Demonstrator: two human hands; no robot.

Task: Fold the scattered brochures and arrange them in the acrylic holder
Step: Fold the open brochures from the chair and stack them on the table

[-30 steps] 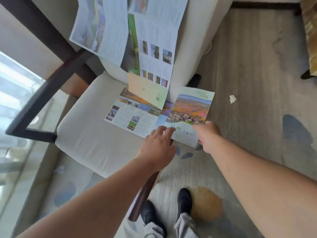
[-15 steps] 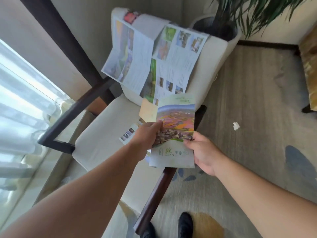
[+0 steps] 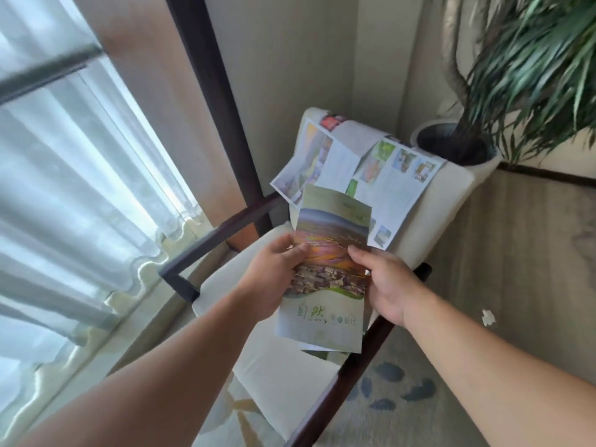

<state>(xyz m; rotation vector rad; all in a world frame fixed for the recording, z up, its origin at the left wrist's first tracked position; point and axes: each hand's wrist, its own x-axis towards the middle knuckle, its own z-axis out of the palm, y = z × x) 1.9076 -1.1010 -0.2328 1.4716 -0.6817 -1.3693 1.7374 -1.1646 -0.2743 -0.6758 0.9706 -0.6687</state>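
Observation:
A folded brochure point(image 3: 325, 279) with a colourful landscape cover is held upright above the chair seat. My left hand point(image 3: 274, 275) grips its left edge and my right hand point(image 3: 383, 285) grips its right edge. Two unfolded brochures hang over the chair's backrest: one on the left point(image 3: 309, 162), one on the right point(image 3: 396, 182). No acrylic holder is in view.
A cream armchair point(image 3: 290, 382) with dark wooden arms point(image 3: 222, 233) stands in the corner beside a curtained window point(image 3: 74, 188). A potted plant point(image 3: 458, 146) is behind it on the right. A scrap of white paper point(image 3: 488, 317) lies on the carpet.
The brochure went from lying open on the seat to folded and lifted in both hands. The view has tilted upward toward the window and plant.

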